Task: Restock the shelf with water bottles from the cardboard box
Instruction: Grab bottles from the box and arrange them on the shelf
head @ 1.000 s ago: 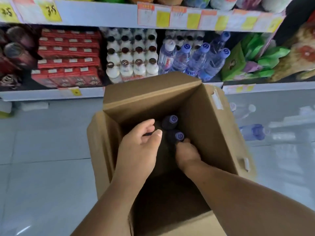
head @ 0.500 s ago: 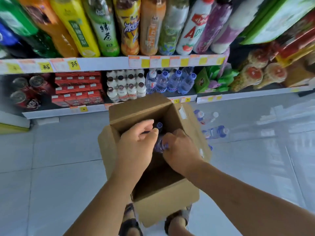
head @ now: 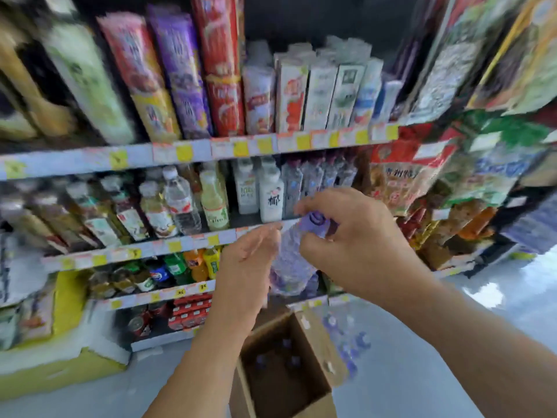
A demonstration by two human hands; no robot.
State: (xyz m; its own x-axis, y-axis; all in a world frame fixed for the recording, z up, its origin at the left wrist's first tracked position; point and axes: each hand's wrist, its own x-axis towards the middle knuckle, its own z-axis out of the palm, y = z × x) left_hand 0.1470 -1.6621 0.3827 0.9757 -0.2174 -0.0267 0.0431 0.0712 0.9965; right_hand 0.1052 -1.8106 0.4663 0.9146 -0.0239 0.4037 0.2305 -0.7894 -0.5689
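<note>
— What are the hands doing?

— The right hand [head: 358, 236] is closed round the neck of a water bottle [head: 294, 260], fingers curled beside its purple cap [head: 315, 220]. The left hand [head: 250, 267] lies against the bottle's side, fingers loosely bent; with the blur I can't tell if it grips.

— Where is the bottle?

— In the air, roughly upright, in front of the shelf [head: 193, 245].

— And below?

— The cardboard box [head: 313, 342] stands open on the pale tiled floor [head: 422, 372], with purple-capped bottles inside [head: 286, 360]. More bottles lie on the floor [head: 349, 348] just right of it.

— The room?

— A shop aisle: tiers of drinks and cartons, yellow price tags [head: 184, 152] along the shelf edges.
</note>
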